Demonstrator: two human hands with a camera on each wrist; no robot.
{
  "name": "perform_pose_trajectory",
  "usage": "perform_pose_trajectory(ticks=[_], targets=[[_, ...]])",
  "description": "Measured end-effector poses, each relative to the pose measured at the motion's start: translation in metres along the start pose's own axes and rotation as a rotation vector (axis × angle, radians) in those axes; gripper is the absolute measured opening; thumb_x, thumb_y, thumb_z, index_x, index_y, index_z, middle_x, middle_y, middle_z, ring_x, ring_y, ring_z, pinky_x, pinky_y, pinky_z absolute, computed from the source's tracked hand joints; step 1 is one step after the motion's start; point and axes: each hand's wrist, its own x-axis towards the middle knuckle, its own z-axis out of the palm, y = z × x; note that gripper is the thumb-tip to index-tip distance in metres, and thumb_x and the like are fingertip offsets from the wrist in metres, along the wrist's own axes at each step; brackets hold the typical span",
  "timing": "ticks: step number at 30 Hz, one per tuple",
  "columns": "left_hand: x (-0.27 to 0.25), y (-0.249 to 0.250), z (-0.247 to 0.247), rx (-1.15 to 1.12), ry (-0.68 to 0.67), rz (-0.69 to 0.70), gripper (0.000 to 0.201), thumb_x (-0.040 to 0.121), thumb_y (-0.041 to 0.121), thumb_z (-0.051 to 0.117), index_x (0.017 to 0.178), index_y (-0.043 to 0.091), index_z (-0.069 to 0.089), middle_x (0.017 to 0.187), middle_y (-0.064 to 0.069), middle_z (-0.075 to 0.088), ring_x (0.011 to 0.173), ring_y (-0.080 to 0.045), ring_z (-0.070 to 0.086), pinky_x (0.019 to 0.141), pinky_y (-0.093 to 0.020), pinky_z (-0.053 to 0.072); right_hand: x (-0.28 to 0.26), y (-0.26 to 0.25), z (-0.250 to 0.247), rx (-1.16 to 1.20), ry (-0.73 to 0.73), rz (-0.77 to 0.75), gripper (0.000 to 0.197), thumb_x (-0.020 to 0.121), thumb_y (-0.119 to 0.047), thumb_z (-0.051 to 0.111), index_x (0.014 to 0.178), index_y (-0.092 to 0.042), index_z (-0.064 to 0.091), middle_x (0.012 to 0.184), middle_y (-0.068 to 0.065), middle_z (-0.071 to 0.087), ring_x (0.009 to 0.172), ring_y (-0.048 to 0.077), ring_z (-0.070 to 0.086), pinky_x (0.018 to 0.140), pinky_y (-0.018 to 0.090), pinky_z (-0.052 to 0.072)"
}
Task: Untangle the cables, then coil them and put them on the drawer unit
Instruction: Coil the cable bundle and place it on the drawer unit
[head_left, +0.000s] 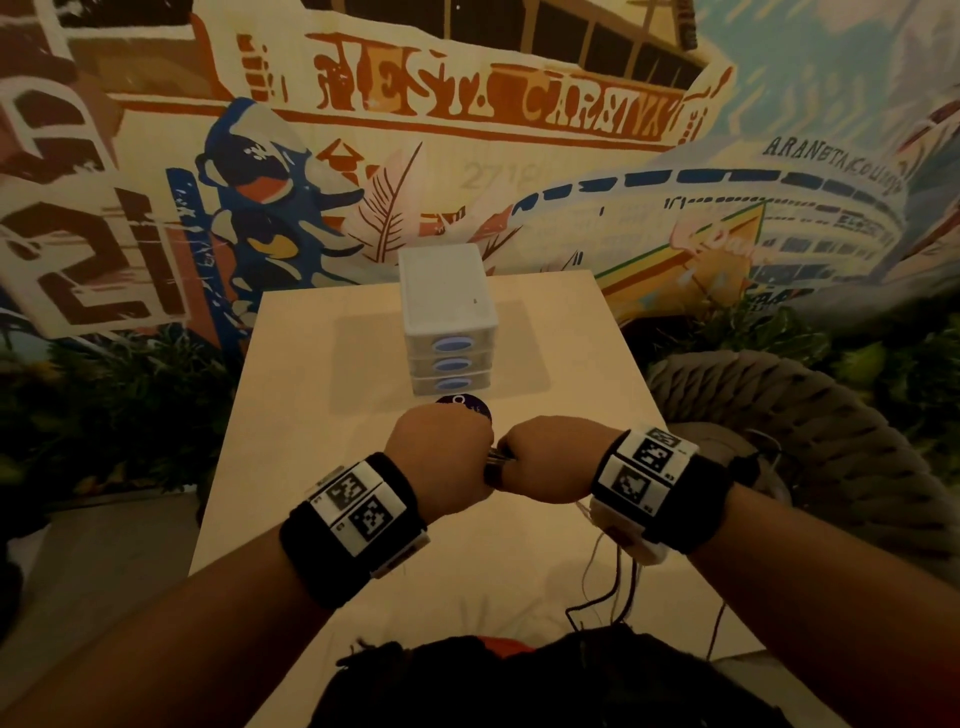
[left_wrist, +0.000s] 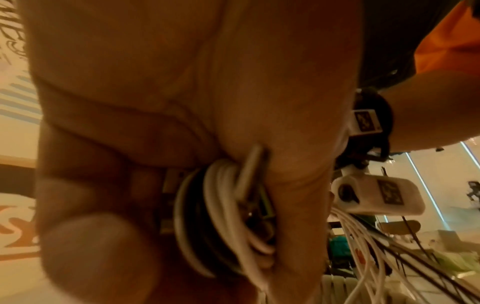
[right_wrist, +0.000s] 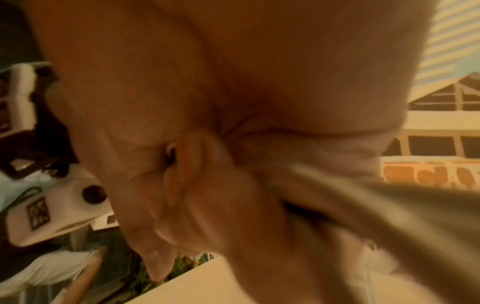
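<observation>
Both hands meet as fists above the middle of the table. My left hand (head_left: 441, 457) grips a coil of white and dark cables (left_wrist: 221, 222), wound in loops inside its curled fingers, with a metal plug (left_wrist: 250, 170) tucked against the palm. My right hand (head_left: 550, 457) holds blurred strands of cable (right_wrist: 363, 205) that run out from its curled fingers. A short stretch of cable (head_left: 500, 457) shows between the two fists. The white drawer unit (head_left: 447, 291), with three drawers and blue oval handles, stands on the table beyond the hands. Its top is bare.
A dark round object (head_left: 464, 404) lies on the light wooden table (head_left: 311, 415) just before the drawer unit, partly hidden by my left hand. Thin wires (head_left: 608, 577) hang from the right wrist device. A woven chair (head_left: 810, 415) stands right of the table, a mural wall behind.
</observation>
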Motion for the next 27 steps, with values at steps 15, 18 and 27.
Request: perform_pose_trajectory(ticks=[15, 18, 27], targets=[[-0.005, -0.026, 0.002, -0.474, 0.347, 0.170, 0.070, 0.083, 0.061, 0.066, 0.143, 0.039, 0.039, 0.128, 0.011, 0.063, 0.105, -0.013, 0.065, 0.083, -0.034, 0.058, -0.007, 0.028, -0.017, 0.324, 0.074, -0.085, 0.037, 0.101, -0.040, 0.046, 0.084, -0.013, 0.064, 0.083, 0.008, 0.064, 0.072, 0.020, 0.053, 0.067, 0.034, 0.042], [-0.008, -0.038, 0.002, -0.848, 0.355, 0.170, 0.091, 0.078, 0.064, 0.076, 0.151, 0.045, 0.027, 0.130, 0.017, 0.060, 0.097, -0.002, 0.066, 0.082, -0.028, 0.058, -0.011, 0.040, -0.021, 0.588, 0.131, -0.056, 0.028, 0.097, -0.031, 0.053, 0.077, -0.013, 0.060, 0.068, 0.002, 0.054, 0.053, 0.012, 0.044, 0.055, 0.027, 0.037], [-0.007, -0.010, 0.013, -1.499, 0.160, 0.450, 0.066, 0.085, 0.070, 0.060, 0.136, 0.028, 0.055, 0.136, 0.010, 0.063, 0.125, -0.011, 0.060, 0.097, -0.026, 0.050, -0.020, 0.022, -0.017, 1.206, 0.020, -0.256, 0.015, 0.080, -0.021, 0.049, 0.070, -0.012, 0.055, 0.048, -0.006, 0.036, 0.044, 0.014, 0.025, 0.050, 0.030, 0.015]])
